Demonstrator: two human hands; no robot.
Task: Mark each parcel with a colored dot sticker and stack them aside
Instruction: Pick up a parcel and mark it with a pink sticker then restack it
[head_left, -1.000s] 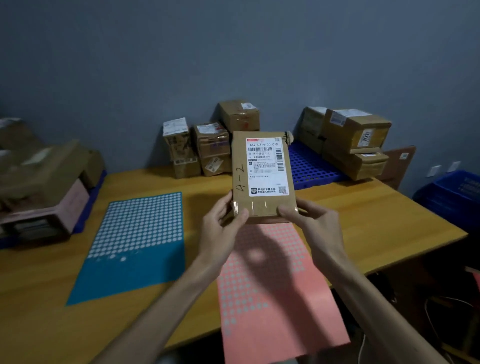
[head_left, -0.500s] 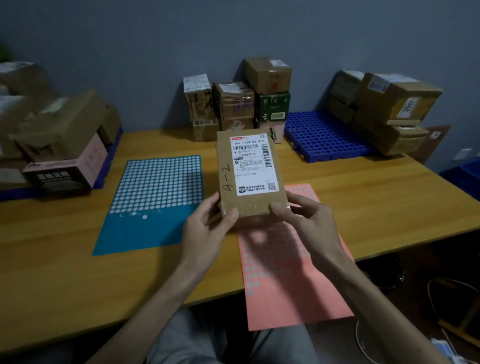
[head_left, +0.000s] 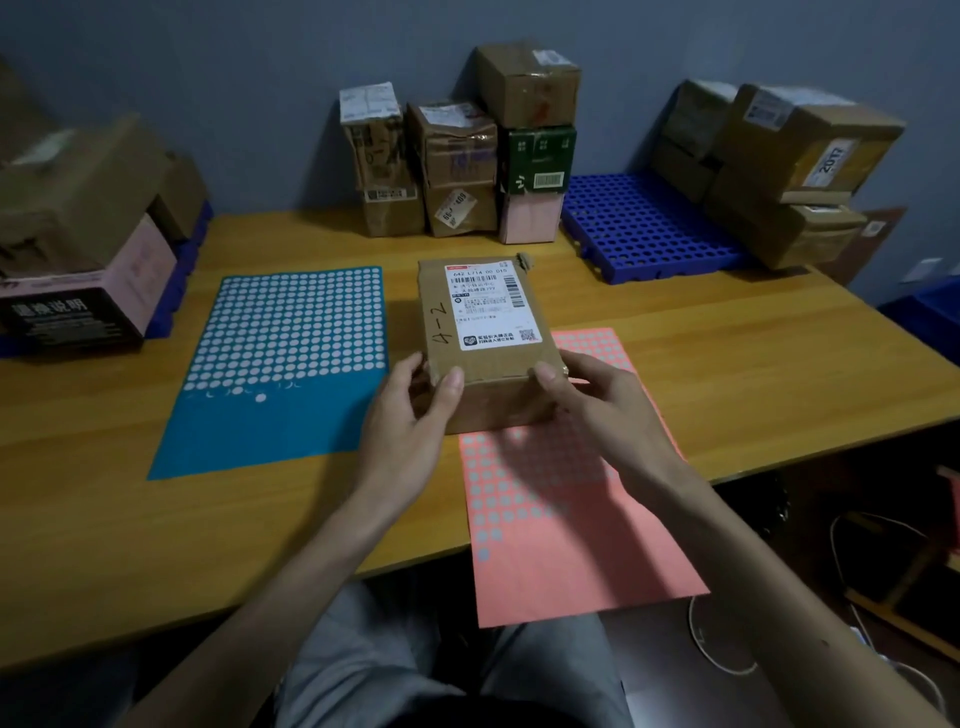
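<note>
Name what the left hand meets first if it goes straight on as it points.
The parcel: the left hand grips its near left corner. Past it, probably the boxes by the wall.

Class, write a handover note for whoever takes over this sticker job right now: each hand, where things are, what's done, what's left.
Left hand: grips the near left corner of the parcel, which is marked 4-2.
Right hand: grips its near right corner.
Parcel: label up, over the far end of the pink sticker sheet. The blue sticker sheet lies to its left.
Done: nothing yet; no dot shows on its top face.
Left: peel a dot, stick it on, stack the parcel aside.
</note>
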